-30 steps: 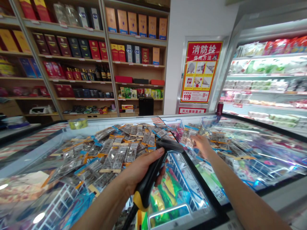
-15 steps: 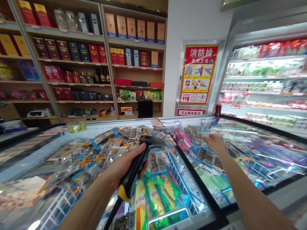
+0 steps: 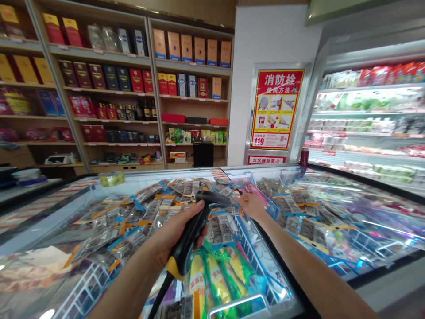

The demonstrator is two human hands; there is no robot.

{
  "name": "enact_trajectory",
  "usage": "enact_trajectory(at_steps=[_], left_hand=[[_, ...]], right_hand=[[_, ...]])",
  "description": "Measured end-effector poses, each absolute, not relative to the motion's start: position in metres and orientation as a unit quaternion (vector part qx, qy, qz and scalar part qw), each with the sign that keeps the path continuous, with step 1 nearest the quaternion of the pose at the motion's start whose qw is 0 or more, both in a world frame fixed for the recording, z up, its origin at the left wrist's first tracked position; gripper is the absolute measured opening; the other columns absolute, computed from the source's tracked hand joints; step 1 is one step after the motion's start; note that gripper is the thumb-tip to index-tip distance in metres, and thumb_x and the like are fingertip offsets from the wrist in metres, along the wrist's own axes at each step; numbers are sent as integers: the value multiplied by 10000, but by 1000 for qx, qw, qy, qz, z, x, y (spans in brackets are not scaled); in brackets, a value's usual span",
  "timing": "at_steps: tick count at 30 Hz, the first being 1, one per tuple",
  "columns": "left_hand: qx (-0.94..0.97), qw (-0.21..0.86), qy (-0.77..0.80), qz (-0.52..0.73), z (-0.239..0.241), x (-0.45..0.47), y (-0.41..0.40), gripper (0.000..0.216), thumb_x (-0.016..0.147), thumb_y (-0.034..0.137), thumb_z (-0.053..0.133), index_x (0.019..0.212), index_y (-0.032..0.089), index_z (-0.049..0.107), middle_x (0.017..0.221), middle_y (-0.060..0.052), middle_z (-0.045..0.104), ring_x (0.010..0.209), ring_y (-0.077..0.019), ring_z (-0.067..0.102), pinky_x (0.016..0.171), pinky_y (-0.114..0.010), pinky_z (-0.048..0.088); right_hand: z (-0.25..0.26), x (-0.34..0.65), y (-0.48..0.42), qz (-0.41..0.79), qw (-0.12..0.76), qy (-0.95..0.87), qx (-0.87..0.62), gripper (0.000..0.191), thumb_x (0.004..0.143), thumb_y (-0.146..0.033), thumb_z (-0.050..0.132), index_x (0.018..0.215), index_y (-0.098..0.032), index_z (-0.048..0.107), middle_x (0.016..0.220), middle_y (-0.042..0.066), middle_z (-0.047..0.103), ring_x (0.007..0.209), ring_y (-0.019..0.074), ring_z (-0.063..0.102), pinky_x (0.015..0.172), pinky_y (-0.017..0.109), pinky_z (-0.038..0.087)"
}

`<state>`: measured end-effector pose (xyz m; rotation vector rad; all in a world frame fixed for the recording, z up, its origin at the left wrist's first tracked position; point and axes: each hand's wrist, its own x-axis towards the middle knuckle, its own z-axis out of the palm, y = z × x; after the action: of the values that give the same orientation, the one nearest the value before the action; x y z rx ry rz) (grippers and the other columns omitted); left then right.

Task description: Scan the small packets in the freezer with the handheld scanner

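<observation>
My left hand (image 3: 186, 230) is wrapped round a black and yellow barcode scanner (image 3: 187, 241), whose head points right and whose cable runs down toward the bottom edge. Just right of the scanner head is my right hand (image 3: 252, 204), fingers drawn together over the black frame strip (image 3: 279, 261) between the freezer's two halves. Whatever those fingers hold, if anything, is too small to make out. Below the scanner lie small clear packets with dark contents (image 3: 222, 228) and yellow-and-green bagged corn (image 3: 217, 277). More such packets (image 3: 287, 204) are heaped to the right of my right hand.
Glass-topped freezer sections surround both hands, with a blue wire basket (image 3: 252, 248) inside. A roll of tape (image 3: 112, 178) rests on the left rear rim, and a dark red can (image 3: 304, 157) on the right rear rim. Behind stand shelves of boxes (image 3: 186, 62) and a lit chiller (image 3: 368, 110).
My right hand has moved left, from the packets in the right half to the black strip beside the scanner head. The left hand keeps its grip on the scanner. The view has shifted slightly.
</observation>
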<state>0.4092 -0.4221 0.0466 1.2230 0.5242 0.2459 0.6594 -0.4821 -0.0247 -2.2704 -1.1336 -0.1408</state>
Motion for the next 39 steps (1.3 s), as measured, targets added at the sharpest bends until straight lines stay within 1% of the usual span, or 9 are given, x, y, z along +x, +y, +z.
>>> enact_trajectory(at_steps=[5,8,11,14,18,23,27,33,39], left_hand=[[544,799,220,128,58,401,-419,332,773,472,496,677,158,551,520,-7,571,382,-82,492,378,-176,371],[527,815,192,142,64,395,-417,329,779,469,487,698,161,570,524,-9,572,392,-84,488,388,-178,382],[528,818,176,147,66,393,-415,328,774,471,494,706,161,576,532,-13,576,392,-87,483,379,-183,380],[526,820,176,140,64,393,-414,321,769,469,505,719,162,583,539,-14,580,398,-89,494,381,-182,385],[529,820,173,132,61,396,-414,333,788,469,477,714,156,565,529,-15,578,388,-86,496,370,-174,374],[536,812,194,125,56,403,-419,360,804,467,439,688,142,539,502,-23,568,353,-93,495,344,-173,357],[545,807,203,107,47,408,-422,386,787,479,461,694,119,564,508,-33,568,360,-92,502,355,-170,357],[548,808,203,75,36,414,-426,398,759,509,495,731,119,572,513,-27,575,363,-90,509,355,-165,361],[547,811,200,59,33,419,-432,398,744,518,509,760,126,572,515,-19,573,363,-91,505,355,-170,359]], right_hand=[[-30,566,-510,-64,308,-662,-680,328,774,-428,498,966,-191,619,1013,82,621,974,207,542,855,326,385],[-44,508,-531,-28,237,-799,-552,453,727,-520,543,1116,-289,531,1213,34,518,1117,221,439,955,371,297],[-54,475,-531,0,179,-826,-535,434,761,-465,531,1148,-273,485,1111,45,573,1016,213,492,898,377,343],[-45,484,-522,56,186,-764,-615,552,627,-430,663,1102,-195,510,995,73,601,915,227,529,789,345,407],[-18,550,-518,157,289,-621,-711,314,597,-282,661,881,-167,591,794,28,640,698,176,579,620,267,432],[-14,643,-517,132,548,-409,-718,389,647,-341,613,1000,-185,564,903,40,666,809,216,613,669,309,475],[-26,677,-518,175,679,-304,-645,358,684,-349,567,1026,-243,562,959,15,668,852,217,625,644,310,505],[-34,696,-527,234,719,-221,-615,279,693,-307,568,966,-249,590,887,-10,682,747,174,638,580,257,499],[-34,696,-527,202,756,-131,-608,214,652,-270,571,858,-213,581,772,1,673,624,157,618,491,238,454]])
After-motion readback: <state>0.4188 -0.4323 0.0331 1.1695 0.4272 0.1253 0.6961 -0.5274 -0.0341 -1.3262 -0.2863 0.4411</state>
